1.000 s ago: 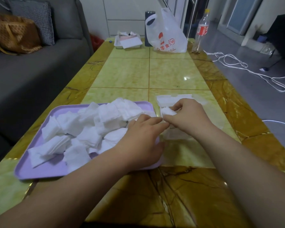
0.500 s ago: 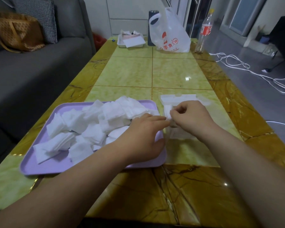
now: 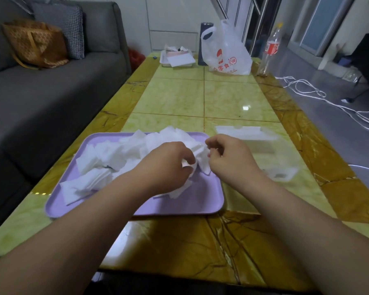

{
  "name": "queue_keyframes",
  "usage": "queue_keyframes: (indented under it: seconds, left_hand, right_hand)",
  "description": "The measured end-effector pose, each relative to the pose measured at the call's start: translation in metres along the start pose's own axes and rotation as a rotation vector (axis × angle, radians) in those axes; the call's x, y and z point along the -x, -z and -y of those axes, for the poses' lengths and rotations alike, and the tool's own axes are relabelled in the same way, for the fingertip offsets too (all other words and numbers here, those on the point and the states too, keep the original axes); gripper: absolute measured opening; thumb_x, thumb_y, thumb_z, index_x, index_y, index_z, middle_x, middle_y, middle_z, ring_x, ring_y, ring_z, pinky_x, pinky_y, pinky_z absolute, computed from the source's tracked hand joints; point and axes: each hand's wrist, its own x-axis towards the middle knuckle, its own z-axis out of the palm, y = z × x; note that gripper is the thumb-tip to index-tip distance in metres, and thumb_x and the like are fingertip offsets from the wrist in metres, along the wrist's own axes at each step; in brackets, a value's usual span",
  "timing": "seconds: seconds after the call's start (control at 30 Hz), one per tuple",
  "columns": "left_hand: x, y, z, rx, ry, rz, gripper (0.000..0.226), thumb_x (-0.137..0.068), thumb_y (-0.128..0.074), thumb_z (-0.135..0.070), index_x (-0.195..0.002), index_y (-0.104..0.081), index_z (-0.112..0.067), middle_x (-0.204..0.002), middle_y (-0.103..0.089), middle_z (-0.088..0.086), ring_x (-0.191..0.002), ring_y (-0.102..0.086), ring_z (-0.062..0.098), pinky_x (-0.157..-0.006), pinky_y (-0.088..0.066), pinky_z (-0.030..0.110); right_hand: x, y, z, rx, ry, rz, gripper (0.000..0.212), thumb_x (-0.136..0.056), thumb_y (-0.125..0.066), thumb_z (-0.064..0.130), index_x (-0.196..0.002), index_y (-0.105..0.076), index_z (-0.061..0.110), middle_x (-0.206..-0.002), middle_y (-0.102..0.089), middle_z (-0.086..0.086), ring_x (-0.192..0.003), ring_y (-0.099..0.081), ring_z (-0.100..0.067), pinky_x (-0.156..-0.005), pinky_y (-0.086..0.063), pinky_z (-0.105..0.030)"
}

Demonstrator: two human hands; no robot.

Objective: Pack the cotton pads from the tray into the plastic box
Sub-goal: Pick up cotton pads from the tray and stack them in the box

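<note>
Left grip [image 3: 168,161]: fingers curled round a bunch of cotton pads [image 3: 113,158] over the tray [image 3: 136,209], gathering a stack
Right grip [image 3: 228,158]: pinches the bunch's edge, probably to square it
Plastic box [image 3: 281,158]: open just beside the tray, handy for dropping pads in

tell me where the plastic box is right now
In the head view, the clear plastic box sits on the table right of the purple tray, just beyond the right hand.

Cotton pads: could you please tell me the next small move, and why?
Probably the right hand carries the white cotton pad, also held by the left hand, into the clear plastic box, open beside the purple tray.
</note>
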Motion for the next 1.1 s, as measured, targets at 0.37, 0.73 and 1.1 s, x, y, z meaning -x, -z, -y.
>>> queue_keyframes:
  seconds: [0.37,0.73,1.1]
  left_hand:
    - [-0.017,-0.018,0.000,-0.084,-0.066,0.076,0.043,-0.066,-0.039,-0.048,-0.090,-0.072,-0.033,-0.105,-0.064,-0.005,-0.097,-0.057,0.027,-0.085,-0.051,0.046]
    - [-0.002,0.002,0.009,0.051,0.034,-0.014,0.025,-0.087,-0.071,-0.025,-0.111,-0.078,-0.024,-0.106,-0.076,-0.006,-0.096,-0.066,0.014,-0.084,-0.049,0.027]
    - [-0.008,0.013,0.011,0.423,0.141,-0.296,0.018,-0.082,-0.072,-0.009,-0.086,-0.068,-0.027,-0.073,-0.066,-0.013,-0.052,-0.061,0.003,-0.055,-0.054,0.026]
  right_hand:
    - [-0.015,-0.012,0.013,0.017,-0.162,0.342,0.103,-0.081,-0.059,0.014,-0.166,0.000,0.022,-0.166,-0.029,-0.008,-0.148,-0.036,-0.028,-0.111,-0.037,-0.032]
    - [-0.008,-0.019,-0.004,0.011,-0.157,0.281,0.053,-0.089,-0.057,0.002,-0.141,-0.052,0.011,-0.116,-0.064,-0.005,-0.107,-0.064,-0.029,-0.090,-0.053,-0.040]
    - [-0.010,-0.034,-0.019,0.041,-0.065,0.074,0.018,-0.096,-0.059,0.022,-0.087,-0.074,0.015,-0.078,-0.071,-0.003,-0.079,-0.066,-0.024,-0.069,-0.052,-0.034]
